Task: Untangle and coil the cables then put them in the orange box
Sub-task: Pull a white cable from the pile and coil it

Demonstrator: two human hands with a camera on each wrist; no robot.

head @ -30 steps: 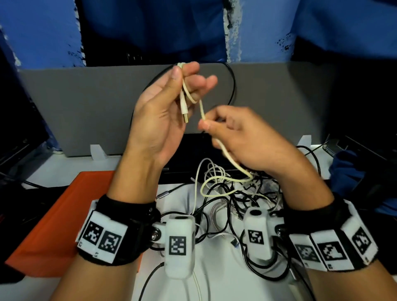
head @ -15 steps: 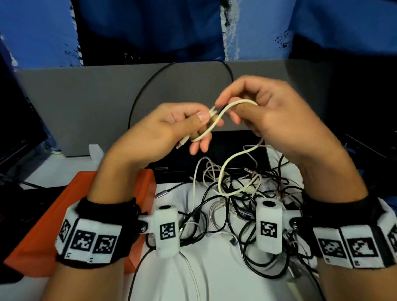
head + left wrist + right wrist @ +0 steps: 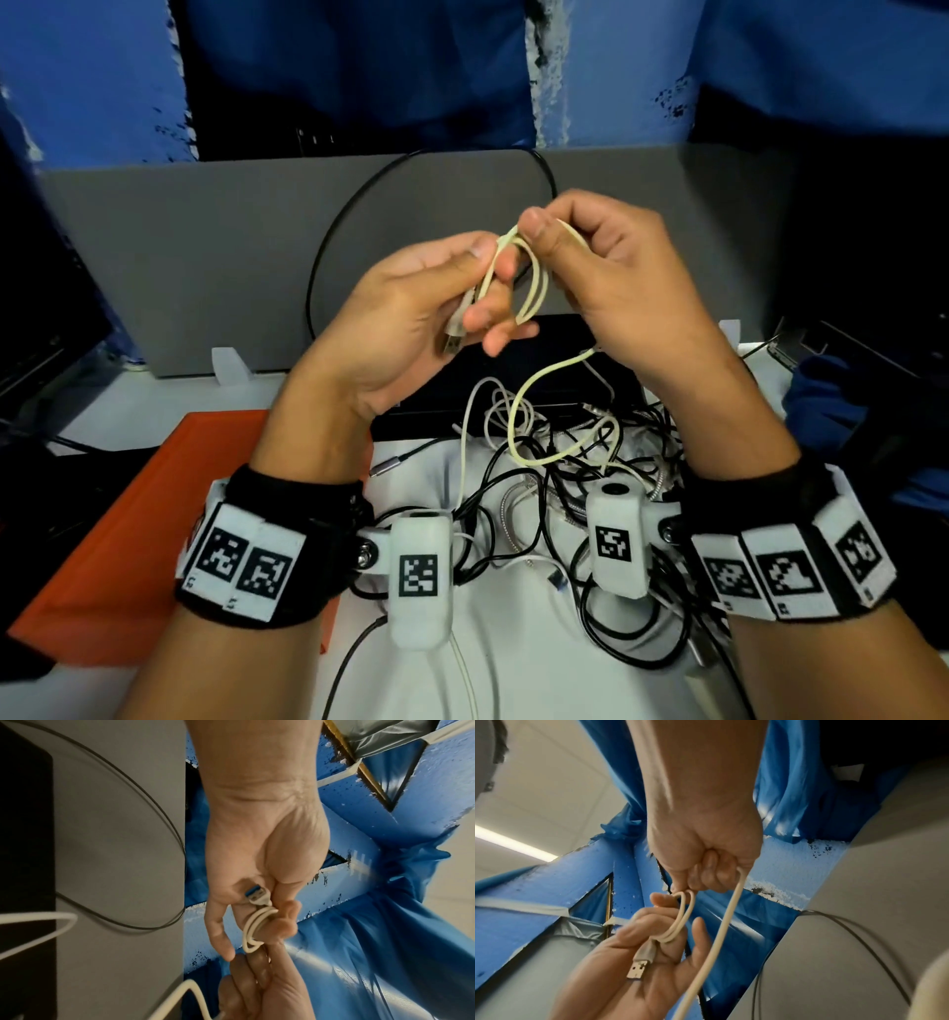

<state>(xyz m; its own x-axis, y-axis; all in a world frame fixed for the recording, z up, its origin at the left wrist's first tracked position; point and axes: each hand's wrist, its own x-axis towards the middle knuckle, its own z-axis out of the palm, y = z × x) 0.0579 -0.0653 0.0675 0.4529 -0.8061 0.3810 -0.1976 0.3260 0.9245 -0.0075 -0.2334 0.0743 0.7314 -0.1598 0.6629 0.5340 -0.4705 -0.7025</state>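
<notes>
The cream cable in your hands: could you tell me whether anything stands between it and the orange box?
No solid thing blocks the way to the orange box, which lies left of the hands. But the cream cable has a tail that hangs into the tangled pile, so it may snag.

- The orange box [image 3: 128, 519] shows only in part — the left forearm covers its near right corner, and its inside cannot be seen from the head view.
- The cream cable [image 3: 534, 288] vanishes inside the right hand [image 3: 611, 277]; where its far end lies in the tangle of cables [image 3: 560, 478] on the counter [image 3: 503, 663] cannot be told.
- In the left wrist view the right hand [image 3: 259, 992] is cut off by the bottom edge.
- In the right wrist view the left hand [image 3: 639, 963] is cut off at the bottom — the cable runs out of frame there too.
- The single cables in the tangle cannot be counted or told apart.
</notes>
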